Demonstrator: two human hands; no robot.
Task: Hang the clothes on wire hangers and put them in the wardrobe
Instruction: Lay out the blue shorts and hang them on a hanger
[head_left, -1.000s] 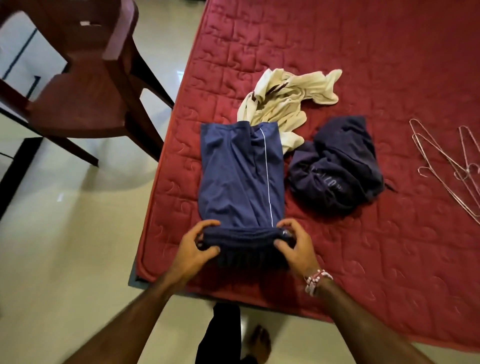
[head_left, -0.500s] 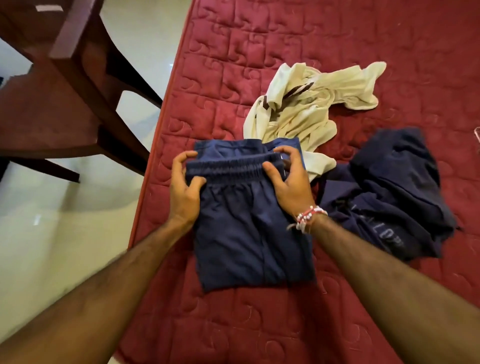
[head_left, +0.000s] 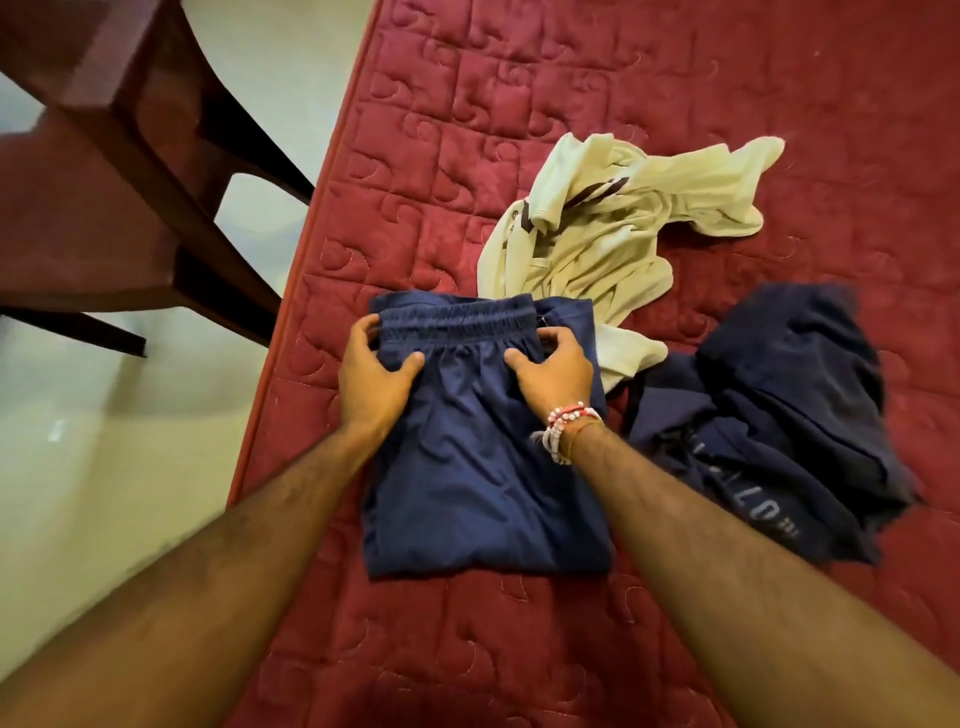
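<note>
The blue shorts (head_left: 483, 467) lie folded on the red bed (head_left: 779, 78), in the middle of the frame. The bed's left edge runs from the top middle down to the lower left, and the shorts sit close beside it. Past that edge is the shiny floor (head_left: 130, 441). A brown chair (head_left: 104, 182) stands in the upper left, near the bed.

We see bare red bed along the top and at the bottom between our arms. On the right there is less room. A cream garment (head_left: 613, 228) touches the top right corner of the shorts, and a dark blue garment (head_left: 779, 415) lies bunched just beside them.

Our left hand (head_left: 374, 379) grips the left end of the stretchy waistband, with its fingers (head_left: 365, 328) curled over it and the thumb on the cloth. Our right hand (head_left: 556, 369), with a bead bracelet (head_left: 563, 421) on the wrist, grips the right end the same way.
</note>
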